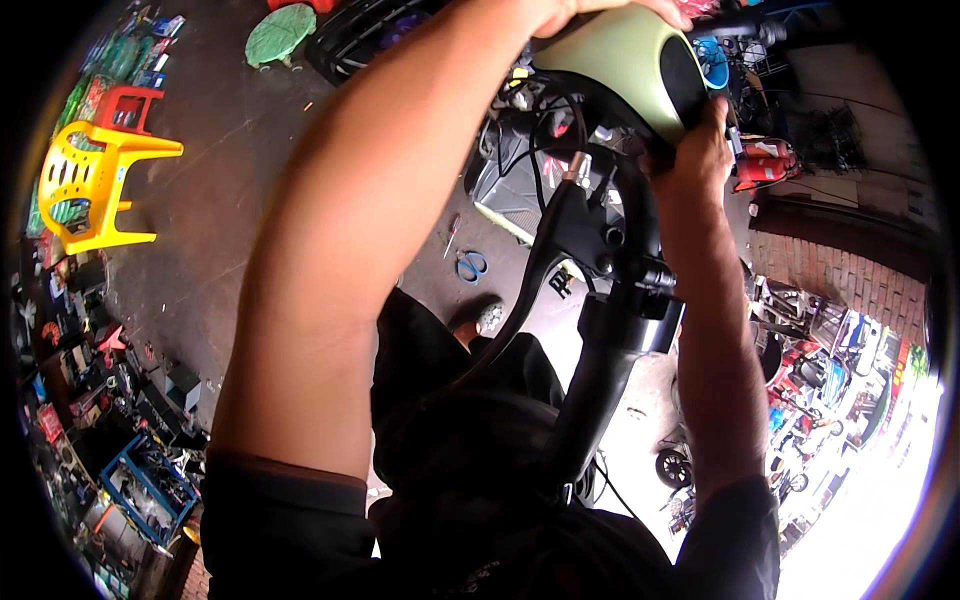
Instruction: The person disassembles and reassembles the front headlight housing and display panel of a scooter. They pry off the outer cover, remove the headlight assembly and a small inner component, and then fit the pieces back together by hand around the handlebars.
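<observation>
One pale green cover: located at the top of the view, beyond the handlebar, between your two hands; a black panel is set into its right end.
Left hand: holding the cover along its upper edge, your arm crossing above the floor; part of the hand is cut off by the view.
Right hand: holding the cover's right end from below, your thumb raised beside the black panel; your other fingers are hidden.
Handlebar: black, curved, nearest your right forearm; its brake lever points back toward you.
Floor tools: blue-handled scissors and a screwdriver lie near each other, to the left of the lever.
Floor seating: a yellow chair and a green-topped stool are on your left.
Right-hand wall: red fire extinguishers are located past your right hand.
</observation>
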The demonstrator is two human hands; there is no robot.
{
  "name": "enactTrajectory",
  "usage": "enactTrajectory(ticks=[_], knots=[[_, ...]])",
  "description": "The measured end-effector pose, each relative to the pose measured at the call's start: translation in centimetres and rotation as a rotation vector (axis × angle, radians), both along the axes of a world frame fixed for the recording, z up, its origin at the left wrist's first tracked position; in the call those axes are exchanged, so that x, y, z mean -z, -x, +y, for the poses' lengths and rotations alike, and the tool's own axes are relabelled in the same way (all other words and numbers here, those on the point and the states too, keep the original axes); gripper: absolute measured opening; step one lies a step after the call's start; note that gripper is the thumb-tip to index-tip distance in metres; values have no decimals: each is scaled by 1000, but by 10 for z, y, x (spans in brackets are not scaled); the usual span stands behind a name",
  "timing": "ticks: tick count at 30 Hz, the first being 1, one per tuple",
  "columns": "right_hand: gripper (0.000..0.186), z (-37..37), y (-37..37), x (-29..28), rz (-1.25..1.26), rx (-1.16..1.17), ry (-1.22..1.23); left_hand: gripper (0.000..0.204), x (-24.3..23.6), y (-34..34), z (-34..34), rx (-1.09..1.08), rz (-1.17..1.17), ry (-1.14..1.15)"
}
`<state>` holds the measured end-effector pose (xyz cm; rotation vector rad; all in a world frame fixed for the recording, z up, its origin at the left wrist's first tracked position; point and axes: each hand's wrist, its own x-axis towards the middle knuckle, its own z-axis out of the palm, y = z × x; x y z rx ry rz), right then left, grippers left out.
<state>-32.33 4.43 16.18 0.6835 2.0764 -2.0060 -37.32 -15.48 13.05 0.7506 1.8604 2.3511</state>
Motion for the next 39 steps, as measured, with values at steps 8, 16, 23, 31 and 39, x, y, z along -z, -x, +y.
enactTrajectory(ticks=[8, 16, 23, 31, 39], knots=[[51, 45, 42, 40, 722, -241, -775, 39, -38, 24, 19, -14, -556, 123], [123, -10, 18, -23, 833, -783, -929, 45, -11, 12, 4, -194, -373, 131], [117, -11, 12, -30, 843, -698, -1112, 45, -74, 46, -4, -298, 131, 896], [122, -6, 8, -27, 729, -669, -1115, 59, -57, 31, 32, -577, 356, 863], [122, -12, 8, -37, 730, -778, -1141, 55, -131, 17, 20, -931, 312, 402]])
